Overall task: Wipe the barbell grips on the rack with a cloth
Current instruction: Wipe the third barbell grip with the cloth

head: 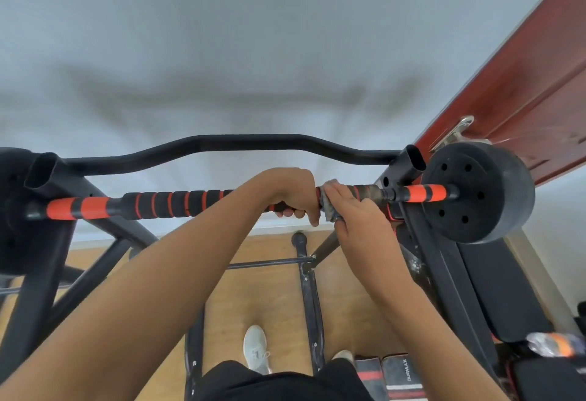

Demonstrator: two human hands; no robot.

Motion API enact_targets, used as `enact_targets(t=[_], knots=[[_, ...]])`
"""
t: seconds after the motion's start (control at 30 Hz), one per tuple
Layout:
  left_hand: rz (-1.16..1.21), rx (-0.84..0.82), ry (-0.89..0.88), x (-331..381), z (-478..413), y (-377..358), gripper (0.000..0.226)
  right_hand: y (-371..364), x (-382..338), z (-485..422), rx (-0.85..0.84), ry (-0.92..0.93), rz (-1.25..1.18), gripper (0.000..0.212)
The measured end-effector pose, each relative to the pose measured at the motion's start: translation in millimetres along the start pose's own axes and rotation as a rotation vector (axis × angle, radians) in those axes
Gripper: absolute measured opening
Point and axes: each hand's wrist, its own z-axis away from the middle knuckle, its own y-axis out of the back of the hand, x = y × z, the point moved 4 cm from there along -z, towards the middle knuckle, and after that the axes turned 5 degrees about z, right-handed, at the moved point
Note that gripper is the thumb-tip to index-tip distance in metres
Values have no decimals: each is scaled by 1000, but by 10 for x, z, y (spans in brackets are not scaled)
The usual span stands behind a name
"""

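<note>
Here, cloth (pixel 329 202) (grey) under right fingers (pixel 341 194).

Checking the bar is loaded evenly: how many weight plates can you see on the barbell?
1 plainly: a black weight plate on the barbell's right end, beyond the right hand. A dark bulk at the left end may be another, but it's cut off.

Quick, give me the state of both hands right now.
Left hand: closed, gripping the barbell's foam grip.
Right hand: closed, holding the grey cloth wrapped around the bar.
</note>
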Motion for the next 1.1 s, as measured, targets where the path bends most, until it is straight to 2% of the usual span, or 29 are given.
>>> enact_targets(t=[0.03,0.1,0.13,0.2,0.27,0.33,0.37,0.43,0.53,0.57,0.67,0.73,0.77,0.87,0.93,1.0,1.03,1.1], knots=[[47,-59,-1,-7,6,20,23,-1,14,62,4,-5,-17,66],[66,-26,-50,-7,16,45,28,58,72,117,-25,-3,-98,60],[15,68,-82,3,38,44,35,137,118,116,-46,-27,-159,55],[-247,417,-109,28,136,-1,50,341,240,57,-46,-115,-269,48],[-504,730,-122,71,258,-154,50,553,305,-90,42,-156,-312,45],[-582,862,-147,72,302,-351,40,615,229,-277,83,-113,-290,42],[-600,892,-144,63,288,-403,35,556,156,-351,45,-94,-256,39],[-616,895,-126,56,242,-387,21,320,29,-399,-51,-68,-139,26],[-540,770,-97,87,157,-237,15,28,-15,-363,-31,-70,-66,20],[-485,668,-77,86,113,-176,18,-30,10,-337,-28,-71,-62,28],[-187,234,0,61,-8,-50,23,-191,98,-192,-99,-71,-6,78],[-46,52,26,63,-16,-18,20,-204,80,-66,-79,-56,1,89],[-13,22,25,58,-11,-9,19,-186,64,-24,-73,-54,-5,89],[3,84,-14,51,12,9,20,53,77,122,-105,-82,-134,64],[-109,232,-30,52,71,-13,26,373,112,215,-1,-87,-237,42],[-328,479,-31,67,155,-73,31,619,177,149,167,-33,-178,37],[-412,585,-40,77,191,-121,30,631,198,25,195,-4,-113,36],[-502,702,-60,90,239,-225,22,456,237,-325,116,43,43,31]])
